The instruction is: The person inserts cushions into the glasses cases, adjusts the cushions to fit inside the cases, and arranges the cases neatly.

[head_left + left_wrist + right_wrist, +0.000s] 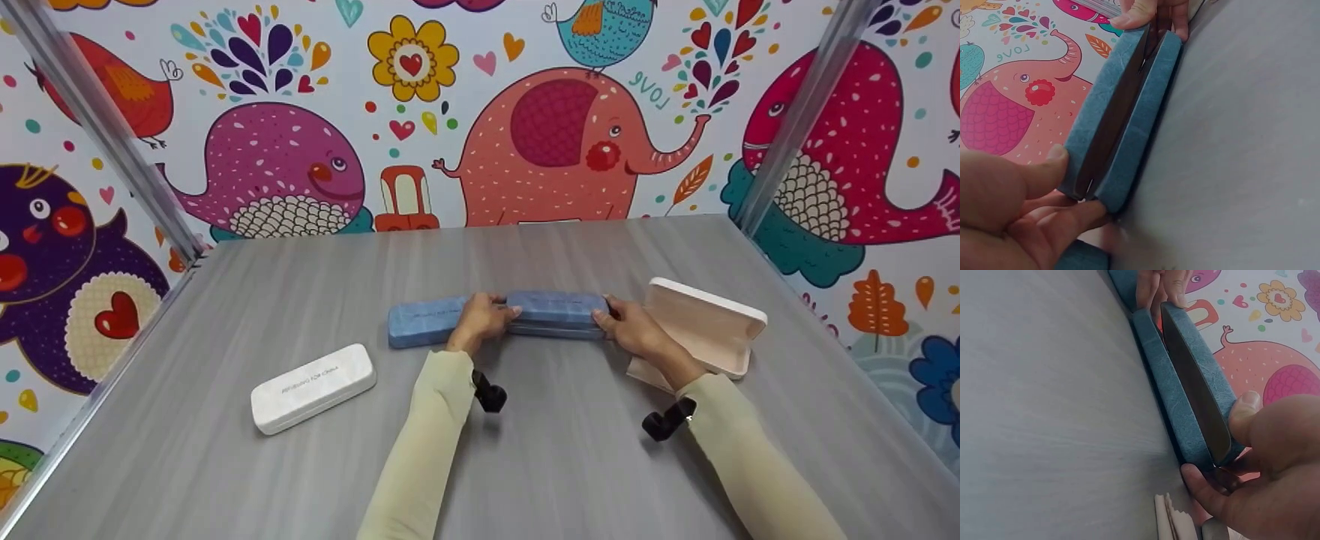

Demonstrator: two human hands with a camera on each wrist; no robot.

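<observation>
A blue glasses case lies lengthwise on the table, its lid parted a little from its base along the near side. At its left end my left hand grips it, thumb on the lid and fingers by the base. My right hand holds the opposite end the same way. In both wrist views a dark lining shows through the narrow gap. Another blue glasses case, closed, sits just left of my left hand, which hides part of it.
A closed white glasses case with printed lettering lies at the front left of the grey table. Beside my right hand stands a white glasses case with its lid open, partly covered by my hand. A patterned wall encloses the back and sides.
</observation>
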